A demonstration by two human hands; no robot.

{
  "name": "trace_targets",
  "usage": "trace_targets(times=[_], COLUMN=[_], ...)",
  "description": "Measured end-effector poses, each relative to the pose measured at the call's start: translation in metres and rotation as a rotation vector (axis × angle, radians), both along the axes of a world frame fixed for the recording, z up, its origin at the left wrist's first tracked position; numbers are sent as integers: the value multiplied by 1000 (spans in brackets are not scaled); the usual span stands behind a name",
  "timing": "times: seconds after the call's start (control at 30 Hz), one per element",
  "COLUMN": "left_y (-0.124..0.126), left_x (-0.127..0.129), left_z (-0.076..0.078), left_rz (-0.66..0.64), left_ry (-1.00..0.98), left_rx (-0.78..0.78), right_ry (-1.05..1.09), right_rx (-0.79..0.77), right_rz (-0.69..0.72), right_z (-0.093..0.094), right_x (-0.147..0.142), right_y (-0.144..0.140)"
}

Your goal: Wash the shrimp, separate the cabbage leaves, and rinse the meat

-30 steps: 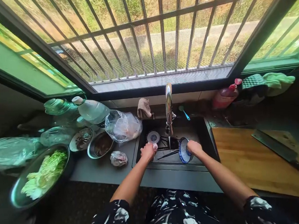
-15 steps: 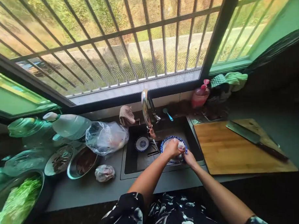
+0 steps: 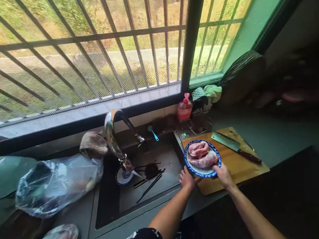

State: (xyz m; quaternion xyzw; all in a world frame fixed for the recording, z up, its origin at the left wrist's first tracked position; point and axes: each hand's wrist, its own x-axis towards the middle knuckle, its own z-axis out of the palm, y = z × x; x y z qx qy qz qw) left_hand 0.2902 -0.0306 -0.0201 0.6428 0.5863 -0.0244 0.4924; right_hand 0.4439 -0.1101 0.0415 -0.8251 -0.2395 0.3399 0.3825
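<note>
My right hand (image 3: 224, 176) grips the lower right rim of a white plate (image 3: 203, 172) with a blue patterned edge, thumb on top. Two pieces of raw pink meat (image 3: 204, 159) lie on the plate, which is held above the left part of the wooden cutting board (image 3: 229, 178). Just below the plate's lower left edge is my left hand (image 3: 188, 179), its fingers apart. Whether it touches the plate's underside I cannot tell. A cleaver (image 3: 235, 146) with a dark handle rests on the board, behind and right of the plate.
Left of the board is the sink (image 3: 162, 194), holding chopsticks (image 3: 151, 186) and a small dish (image 3: 123, 178). Water runs from the faucet (image 3: 111, 135). A pink soap bottle (image 3: 184, 111) stands behind. A plastic bag (image 3: 59, 182) and a wrapped bundle (image 3: 59, 236) lie on the left counter.
My hands have moved right, from over the sink to the cutting board, carrying the plate. The meat that my left hand held now lies on the plate. The view has turned right.
</note>
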Motion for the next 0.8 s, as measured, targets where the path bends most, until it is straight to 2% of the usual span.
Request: trace_targets(times=[0.1, 0.2, 0.3, 0.4, 0.5, 0.63, 0.7, 0.8], left_y=[-16, -21, -21, -20, -15, -8, -8, 1], left_x=[23, 16, 5, 6, 20, 35, 38, 43], left_z=[-19, -30, -31, -24, -10, 7, 6, -1], left_rz=[-78, -86, -133, -172, -118, 5, 24, 78], left_ry=[155, 174, 174, 166, 145, 114, 76, -11], left_rx=[7, 10, 66, 139, 115, -6, 51, 225], right_ry=[19, 67, 158, 140, 124, 167, 170, 183], right_rx=[31, 60, 137, 281, 362, 321, 307, 270], right_rz=[-114, -210, -331, -455, -526, -544, -513, -473], right_z=[5, 5, 4, 2, 3, 4, -1, -15], right_x=[35, 54, 70, 98, 145, 223, 262, 318], right_y=[-27, -47, -57, -52, -29, 28, 61, 100])
